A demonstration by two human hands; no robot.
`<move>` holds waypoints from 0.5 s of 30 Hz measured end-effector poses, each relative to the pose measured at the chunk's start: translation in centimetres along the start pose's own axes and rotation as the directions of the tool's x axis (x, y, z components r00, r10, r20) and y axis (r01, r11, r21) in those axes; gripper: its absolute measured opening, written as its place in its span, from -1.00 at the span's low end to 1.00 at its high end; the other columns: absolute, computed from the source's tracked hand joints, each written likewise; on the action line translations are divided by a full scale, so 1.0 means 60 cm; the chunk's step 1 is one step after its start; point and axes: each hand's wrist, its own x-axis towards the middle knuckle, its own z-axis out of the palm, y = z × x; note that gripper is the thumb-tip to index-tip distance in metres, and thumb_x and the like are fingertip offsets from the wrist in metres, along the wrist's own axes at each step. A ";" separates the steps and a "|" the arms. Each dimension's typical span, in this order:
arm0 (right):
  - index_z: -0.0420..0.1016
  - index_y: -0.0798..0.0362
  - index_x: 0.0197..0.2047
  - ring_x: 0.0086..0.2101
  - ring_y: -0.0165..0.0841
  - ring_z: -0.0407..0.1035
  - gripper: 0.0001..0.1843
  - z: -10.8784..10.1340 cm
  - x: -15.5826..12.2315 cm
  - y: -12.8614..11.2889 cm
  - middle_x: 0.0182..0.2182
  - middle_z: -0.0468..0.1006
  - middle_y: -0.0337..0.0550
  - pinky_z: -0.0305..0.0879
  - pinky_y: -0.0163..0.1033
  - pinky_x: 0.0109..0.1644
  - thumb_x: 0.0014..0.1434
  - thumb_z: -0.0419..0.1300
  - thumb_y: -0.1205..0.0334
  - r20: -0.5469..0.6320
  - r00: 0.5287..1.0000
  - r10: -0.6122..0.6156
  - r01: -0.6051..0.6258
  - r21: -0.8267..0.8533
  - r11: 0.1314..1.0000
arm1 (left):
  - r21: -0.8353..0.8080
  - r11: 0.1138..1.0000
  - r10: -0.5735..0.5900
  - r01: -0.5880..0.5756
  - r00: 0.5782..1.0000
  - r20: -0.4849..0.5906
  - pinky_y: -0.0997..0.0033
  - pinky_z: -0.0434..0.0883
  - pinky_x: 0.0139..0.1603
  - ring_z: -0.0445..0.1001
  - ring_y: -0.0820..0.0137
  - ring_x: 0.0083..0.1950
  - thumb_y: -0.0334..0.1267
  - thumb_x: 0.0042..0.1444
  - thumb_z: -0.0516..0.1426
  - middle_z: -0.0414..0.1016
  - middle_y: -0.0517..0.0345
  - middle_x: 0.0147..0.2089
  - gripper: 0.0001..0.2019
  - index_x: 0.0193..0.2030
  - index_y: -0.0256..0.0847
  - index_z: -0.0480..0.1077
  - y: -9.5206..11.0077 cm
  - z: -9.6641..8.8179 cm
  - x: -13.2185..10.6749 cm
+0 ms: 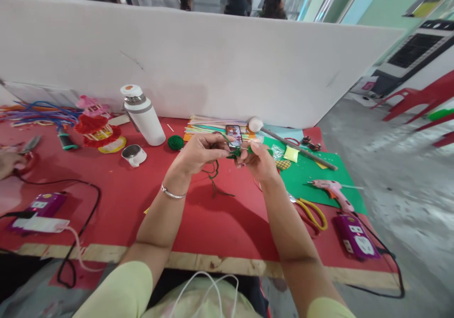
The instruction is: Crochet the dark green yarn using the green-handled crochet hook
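Both hands are raised a little over the red worktop [220, 223], and they meet in the middle. The left hand [202, 152] and the right hand [258, 159] each pinch with closed fingers one end of a small green piece [241, 151], which sits between the fingertips, in front of the person's chest. From under the left hand some dark strands [214, 178] hang down loose and reach the worktop.

To my judgement the work is somewhere in the middle. The green piece is already partly shaped, but it is small and I cannot tell its exact form. The loose strands suggest that not all the material is worked in yet. One finished-looking green coil [175, 142] lies further back, beside the white flask [142, 117]. The pink glue gun [333, 191] and the yellow scissors [312, 212] lie untouched to the right, near the green sheet [312, 178], so gluing or cutting is not in hand at this moment.
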 end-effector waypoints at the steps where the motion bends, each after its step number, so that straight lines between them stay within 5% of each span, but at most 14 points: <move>1: 0.56 0.05 -0.47 -0.58 -0.39 0.44 -0.54 -0.001 0.000 -0.001 -0.60 0.53 -0.24 0.44 -0.29 -0.49 0.17 0.35 -0.18 0.006 1.000 0.000 0.000 -0.001 1.000 | 0.016 1.000 0.008 -0.008 1.000 0.005 0.43 0.41 -0.30 0.50 0.42 -0.30 -0.33 -0.10 0.46 0.60 0.08 -0.35 -0.75 -0.21 -0.23 0.71 0.000 0.000 0.000; 15: 0.58 0.09 -0.51 -0.59 -0.36 0.46 -0.56 -0.007 -0.003 -0.016 -0.58 0.57 -0.15 0.46 -0.26 -0.49 0.16 0.31 -0.12 0.061 0.998 0.008 -0.003 -0.084 0.996 | 0.034 0.999 -0.029 0.029 0.999 0.012 0.44 0.28 -0.42 0.41 0.46 -0.37 -0.32 -0.09 0.42 0.57 0.10 -0.36 -0.80 -0.26 -0.26 0.69 0.008 0.002 0.001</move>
